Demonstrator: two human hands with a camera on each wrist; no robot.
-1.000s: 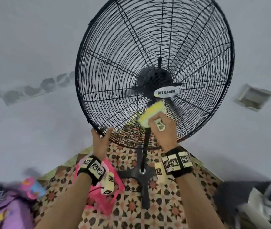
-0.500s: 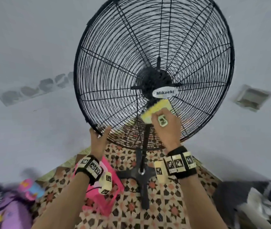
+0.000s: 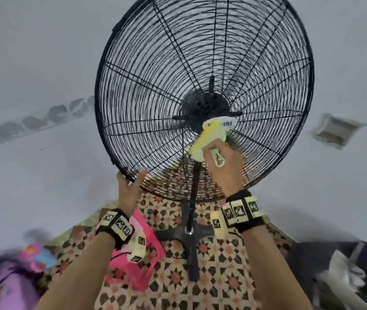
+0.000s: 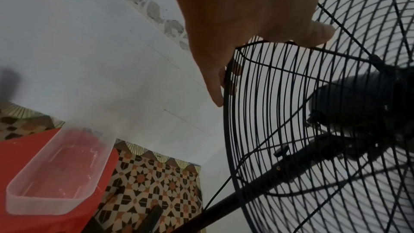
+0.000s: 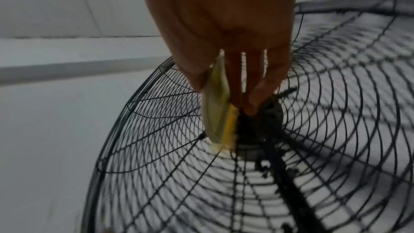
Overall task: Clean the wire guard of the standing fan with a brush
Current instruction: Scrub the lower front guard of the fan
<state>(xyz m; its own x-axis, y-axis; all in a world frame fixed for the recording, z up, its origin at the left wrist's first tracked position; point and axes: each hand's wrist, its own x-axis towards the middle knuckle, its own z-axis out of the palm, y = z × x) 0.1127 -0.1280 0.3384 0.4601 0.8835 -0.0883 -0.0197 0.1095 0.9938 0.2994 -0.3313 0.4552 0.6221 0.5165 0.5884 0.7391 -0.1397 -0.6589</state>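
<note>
From my seat the grey wall (image 3: 32, 52) fills most of the head view, and below it I see the patterned mat (image 3: 222, 276) spread on the floor. On that mat stands the standing fan (image 3: 192, 233), its black pole rising from a cross-shaped base. Its wire guard (image 3: 146, 70) is the big round black cage tilted toward me, with the white label at the hub partly covered. A pink tray (image 3: 144, 262) lies on the mat just left of the base, and in the left wrist view I can make out a clear plastic container (image 4: 56, 174) lying on top of it. My left hand (image 3: 127, 191) is up at the lower left rim of the guard; the left wrist view shows the fingers (image 4: 215, 84) hooked round the rim wire, thumb on the front. My right hand (image 3: 227, 166) is wrapped round the handle of the yellow brush (image 3: 207, 139), with the brush head laid against the guard just below the hub and overlapping the label. The brush is blurred in both views.
</note>
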